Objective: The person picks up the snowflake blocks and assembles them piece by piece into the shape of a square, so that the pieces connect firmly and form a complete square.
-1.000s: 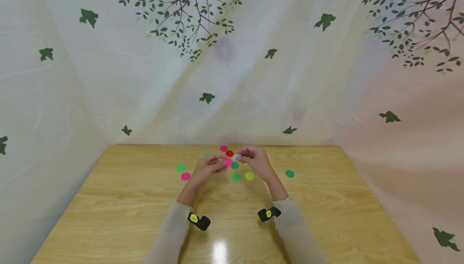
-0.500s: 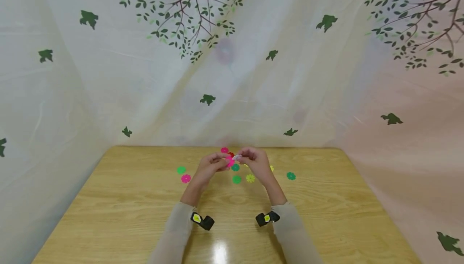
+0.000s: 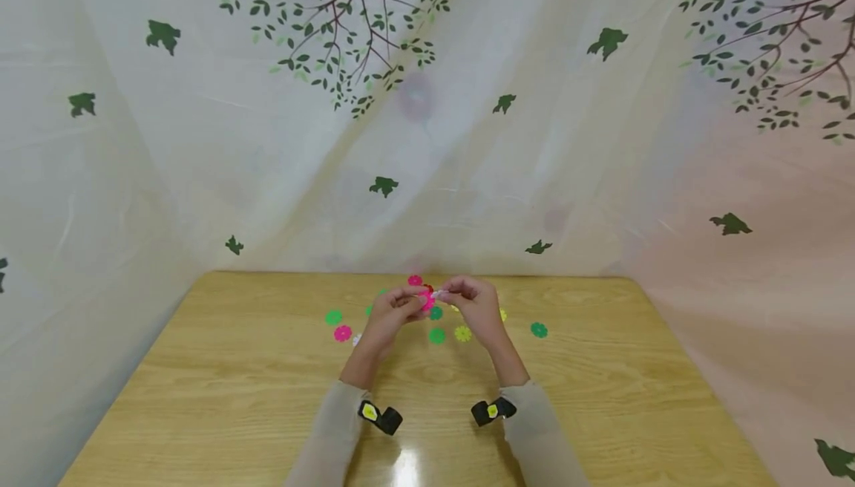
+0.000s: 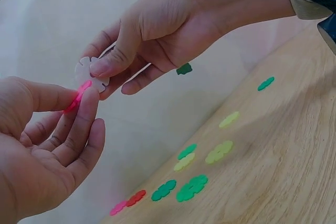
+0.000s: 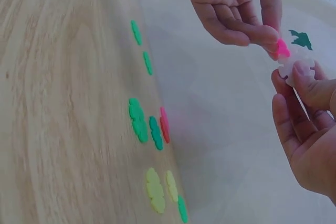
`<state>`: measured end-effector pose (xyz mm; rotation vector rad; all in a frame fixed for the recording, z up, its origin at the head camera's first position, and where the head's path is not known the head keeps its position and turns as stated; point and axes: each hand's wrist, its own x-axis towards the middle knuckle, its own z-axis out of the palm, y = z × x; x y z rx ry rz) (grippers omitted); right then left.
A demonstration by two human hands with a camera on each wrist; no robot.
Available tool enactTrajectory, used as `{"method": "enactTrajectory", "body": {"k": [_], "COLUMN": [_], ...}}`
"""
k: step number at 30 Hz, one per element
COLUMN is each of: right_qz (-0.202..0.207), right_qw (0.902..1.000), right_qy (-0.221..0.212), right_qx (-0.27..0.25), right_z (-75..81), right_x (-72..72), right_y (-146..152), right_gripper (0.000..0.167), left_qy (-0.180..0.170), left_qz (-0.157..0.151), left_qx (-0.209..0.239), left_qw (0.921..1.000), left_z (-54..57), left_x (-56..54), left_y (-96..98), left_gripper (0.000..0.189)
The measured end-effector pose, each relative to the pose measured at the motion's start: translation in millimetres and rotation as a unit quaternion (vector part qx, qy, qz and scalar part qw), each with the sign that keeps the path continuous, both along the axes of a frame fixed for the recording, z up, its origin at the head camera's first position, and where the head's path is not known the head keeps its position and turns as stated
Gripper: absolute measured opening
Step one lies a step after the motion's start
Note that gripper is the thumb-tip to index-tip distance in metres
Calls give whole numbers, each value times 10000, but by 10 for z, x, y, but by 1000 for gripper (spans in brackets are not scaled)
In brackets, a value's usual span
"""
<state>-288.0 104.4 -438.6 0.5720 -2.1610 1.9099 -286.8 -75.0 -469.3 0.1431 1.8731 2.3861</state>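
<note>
My left hand (image 3: 394, 314) pinches a pink flower-shaped disc (image 4: 77, 97) between thumb and fingers, its edge turned toward the left wrist view. Thumb and fingers of my right hand (image 3: 476, 309) pinch a white notched flower-shaped disc (image 5: 297, 65). The two discs meet edge to edge at an angle, raised over the table, the pink one at a notch of the white one. Fingertips cover part of both discs. Beneath the hands lie a teal disc (image 3: 436, 313), a green disc (image 3: 437, 335) and a yellow disc (image 3: 463, 333).
More discs lie spread on the wooden table (image 3: 227, 398): a green one (image 3: 333, 317) and a pink one (image 3: 343, 333) on the left, a teal one (image 3: 539, 330) on the right. A pink disc (image 3: 415, 280) lies near the back edge, before a printed cloth (image 3: 300, 197).
The hands have drawn closer, bringing the pink and white discs from slightly apart into contact. My left forearm has shifted right, uncovering a white disc on the table at its left.
</note>
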Motion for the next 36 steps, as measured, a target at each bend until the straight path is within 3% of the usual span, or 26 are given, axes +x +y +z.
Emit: {"method": "enactTrajectory", "body": {"k": [4,9,14,20,24,29,36], "right_qz": [-132,-276,-444,-335,118,513,762], "right_qw": [9998,9988,9966,9980,9992,9941,9770], "right_qy": [29,-46,-197,-239,-360,-416,-517], "right_qx": [-162,-409,-662,-475,-97,864,1924], "right_z": [41,-49,-223,-256,-199,-103,-78], "right_x": [60,20,-86,-76,-82,-112,-180], "right_y": [-41,-96,-123,-146,-107,-1,140], "right_gripper": [6,6,5,5,8,16,25], "left_qy": [136,176,151,-55,-132,-147,-384], "left_qz": [119,267,277,125,-53,-193,192], "left_qx": [-11,37,178,180,-48,-254,-175], "left_qw": [9998,9995,9993,9997,9999,9994,9989], "left_z": [-18,-35,-21,-8,9,9,-37], "left_x": [22,36,38,42,26,-2,-55], "left_y": [17,26,37,-27,-109,-183,-272], "left_gripper": [26,26,29,29,29,32,28]}}
